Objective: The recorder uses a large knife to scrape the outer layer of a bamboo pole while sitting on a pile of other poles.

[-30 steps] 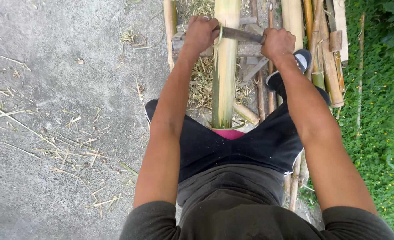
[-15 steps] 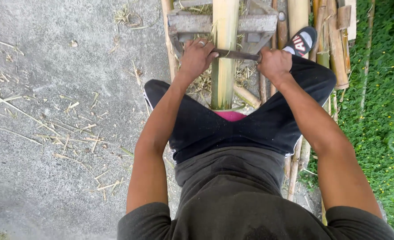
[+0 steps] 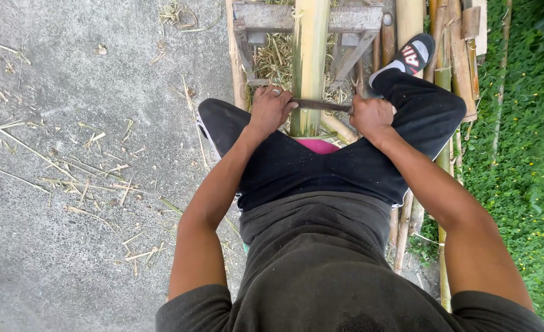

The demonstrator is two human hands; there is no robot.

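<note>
A thick yellow-green bamboo pole (image 3: pixel 309 55) runs away from me between my legs, resting on a grey wooden frame (image 3: pixel 272 17). Across it lies a dark metal drawknife blade (image 3: pixel 321 105). My left hand (image 3: pixel 270 107) grips the blade's left end and my right hand (image 3: pixel 370 115) grips its right end, both fists closed. The blade sits close to my lap, just above a pink cushion (image 3: pixel 318 146). My right foot in a black sandal (image 3: pixel 414 52) rests beside the pole.
More bamboo poles (image 3: pixel 453 67) lie stacked along the right, next to green grass (image 3: pixel 524 154). Bamboo shavings (image 3: pixel 87 178) litter the grey concrete on the left. Dry strips pile under the frame.
Both hands have drawn the blade along the pole toward my body, from near the frame down to just above my lap.
</note>
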